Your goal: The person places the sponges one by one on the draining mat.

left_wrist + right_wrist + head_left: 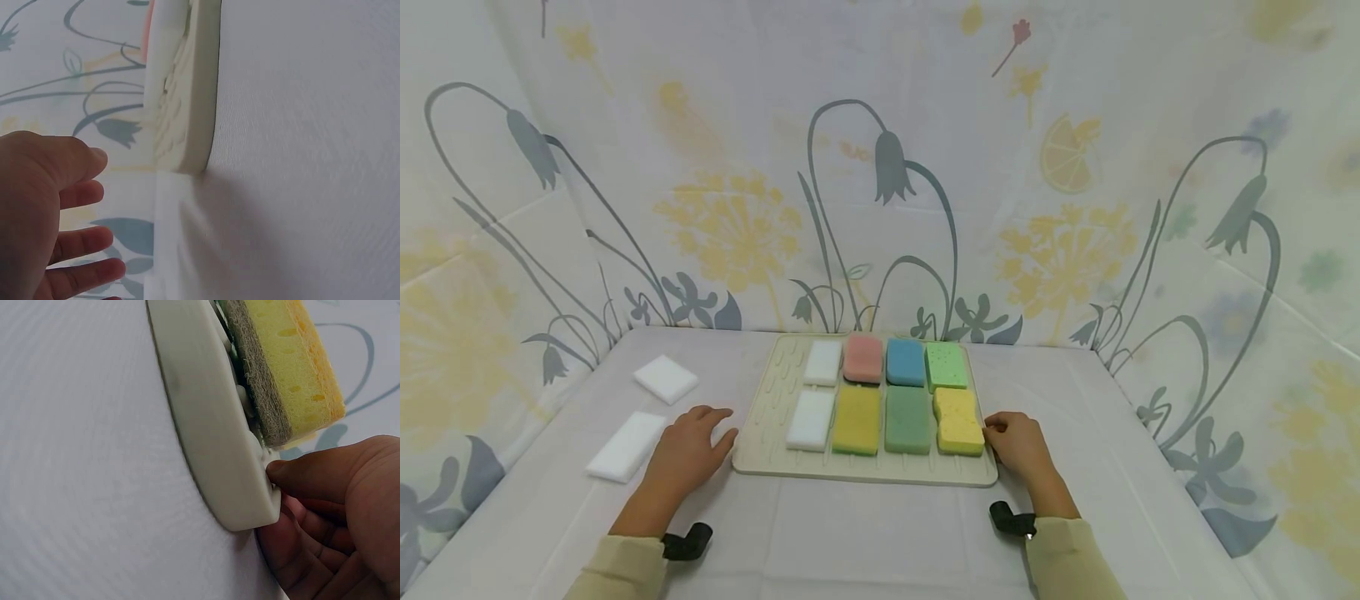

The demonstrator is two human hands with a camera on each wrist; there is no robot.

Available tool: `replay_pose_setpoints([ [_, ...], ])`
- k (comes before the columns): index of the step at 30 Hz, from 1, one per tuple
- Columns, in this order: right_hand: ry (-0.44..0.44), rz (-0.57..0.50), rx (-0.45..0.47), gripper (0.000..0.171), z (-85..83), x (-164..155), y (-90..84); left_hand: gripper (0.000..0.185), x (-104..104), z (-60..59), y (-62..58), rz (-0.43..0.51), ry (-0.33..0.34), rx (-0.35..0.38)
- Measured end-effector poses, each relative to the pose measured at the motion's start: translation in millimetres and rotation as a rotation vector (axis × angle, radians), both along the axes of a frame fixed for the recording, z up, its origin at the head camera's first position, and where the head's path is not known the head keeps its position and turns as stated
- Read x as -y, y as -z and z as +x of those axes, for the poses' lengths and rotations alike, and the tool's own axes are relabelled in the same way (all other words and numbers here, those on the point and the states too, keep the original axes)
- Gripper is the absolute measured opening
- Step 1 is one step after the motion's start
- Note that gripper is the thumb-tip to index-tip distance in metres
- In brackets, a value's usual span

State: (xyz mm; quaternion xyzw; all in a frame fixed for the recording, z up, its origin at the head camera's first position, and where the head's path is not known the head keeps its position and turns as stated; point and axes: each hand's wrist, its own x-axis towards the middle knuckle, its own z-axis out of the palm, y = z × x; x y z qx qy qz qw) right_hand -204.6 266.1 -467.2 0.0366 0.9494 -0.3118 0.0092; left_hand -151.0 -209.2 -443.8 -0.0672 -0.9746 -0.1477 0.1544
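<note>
A cream ribbed tray (760, 442) lies on the table, holding sponges in two rows. At the back are white (823, 363), pink (862, 358), blue (906, 362) and light green (946, 367) ones. In front are white (810, 421), olive-yellow (856, 421), green (907, 421) and wavy yellow (958, 422) ones. My right hand (1018, 446) pinches the tray's right edge near its front corner; the thumb (312, 475) presses on the rim beside the wavy sponge. Just off the tray's left edge, my left hand (688, 446) holds nothing, its fingers spread and slightly bent.
Two white sponge blocks lie on the table left of the tray, one farther back (666, 379) and one nearer (627, 447), beside my left hand. A flower-patterned cloth (880, 250) hangs behind the table. Black wrist straps (688, 543) show at both cuffs.
</note>
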Motion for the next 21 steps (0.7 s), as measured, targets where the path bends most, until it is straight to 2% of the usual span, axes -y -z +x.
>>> replay_pose_setpoints([
  [5,0.014,-0.012,-0.003,0.029,-0.3,1,0.4,0.036,13,2.2,-1.3,-0.018,-0.021,0.002],
  [11,0.018,-0.018,0.003,0.030,-0.3,2,0.0,0.039,27,4.4,-2.6,-0.026,-0.061,0.050],
  [21,0.019,-0.001,0.001,0.029,0.6,2,-0.8,0.041,49,5.6,-0.7,-0.040,-0.130,0.083],
])
